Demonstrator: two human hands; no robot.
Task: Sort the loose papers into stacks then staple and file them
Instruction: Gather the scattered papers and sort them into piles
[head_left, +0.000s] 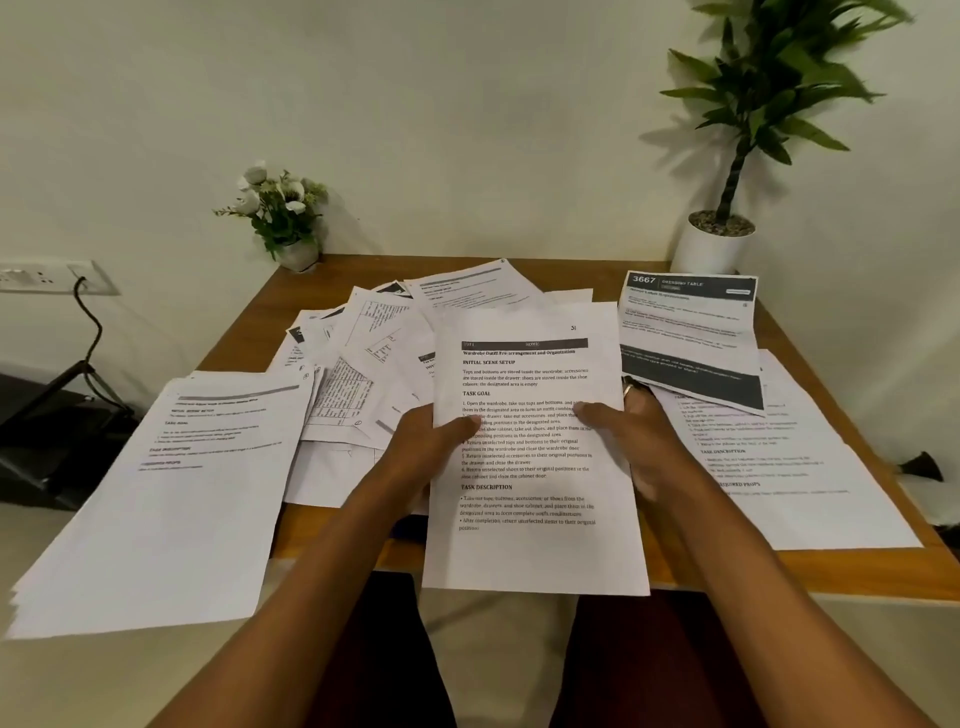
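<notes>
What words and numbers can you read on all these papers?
"51": top corner of the held sheet.
"HOME": its dark bar.
"Wardrobe Outfit Pre-arrangement and Organization": its title.
"INITIAL SCENE SETUP": heading there.
"TASK GOAL": heading there.
"TASK DESCRIPTION": heading there.
"3667": dark-headed sheet, right.
"DRESSING TABLE": beside that number.
"TASK DESCRIPTION": right stack, faintly.
Left stack, loose pile and most small print: too blurred to read.

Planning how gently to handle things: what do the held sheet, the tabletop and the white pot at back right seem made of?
Held sheet: thin matt white printer paper with black print, pinched by the left hand and right hand. Tabletop: warm brown, faint sheen, wood or wood-look laminate; grain too blurred to tell. White pot: smooth, plain, probably ceramic or plastic.
</notes>
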